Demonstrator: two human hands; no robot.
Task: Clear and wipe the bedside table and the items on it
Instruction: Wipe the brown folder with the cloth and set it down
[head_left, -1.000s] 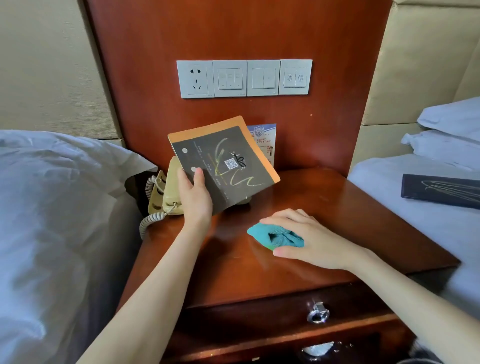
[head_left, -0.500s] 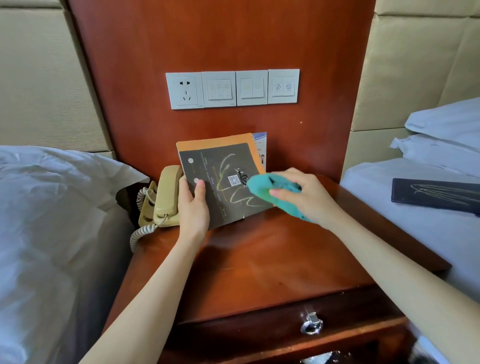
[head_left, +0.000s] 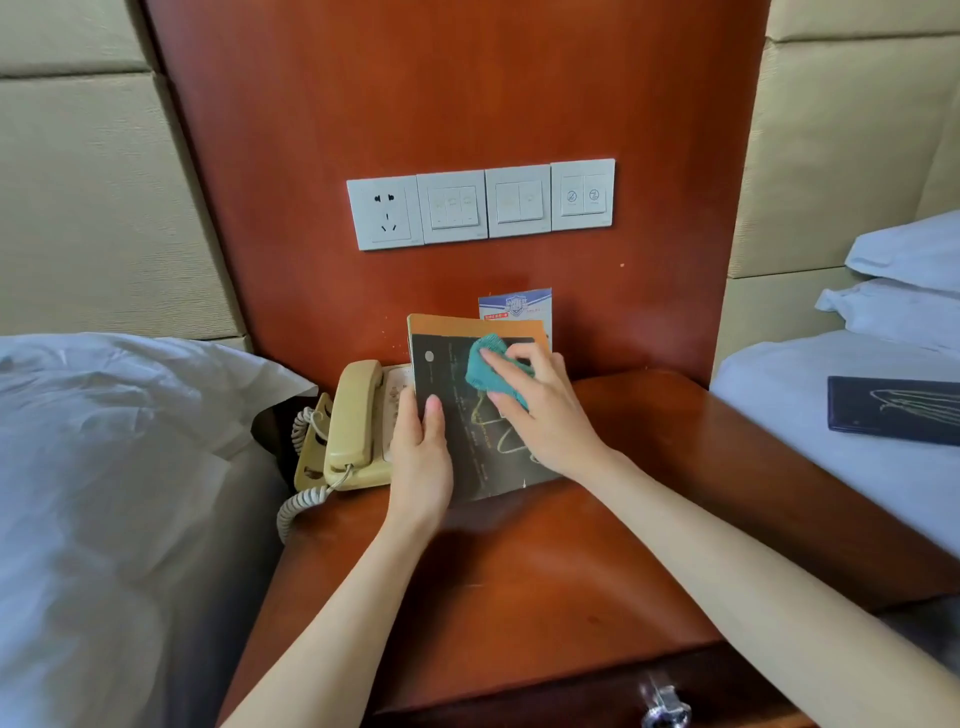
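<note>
My left hand (head_left: 420, 457) grips the left edge of a dark booklet (head_left: 470, 441) with an orange border, held tilted above the back of the wooden bedside table (head_left: 519, 597). My right hand (head_left: 540, 410) presses a teal cloth (head_left: 491, 371) against the booklet's upper cover. A beige corded telephone (head_left: 353, 426) sits at the table's back left, partly behind the booklet. A small blue and white card (head_left: 517, 306) stands against the wall panel behind the booklet.
A bed with white bedding (head_left: 104, 493) lies to the left. On the right bed (head_left: 857, 467) lies a dark folder (head_left: 893, 410), with pillows (head_left: 909, 280) beyond. A socket and switch panels (head_left: 480, 205) are on the wall. The drawer has a metal lock (head_left: 665, 704).
My right hand lifted the teal cloth off the tabletop and brought it onto the booklet's cover, moving to its upper left. The booklet has turned more upright in my left hand.
</note>
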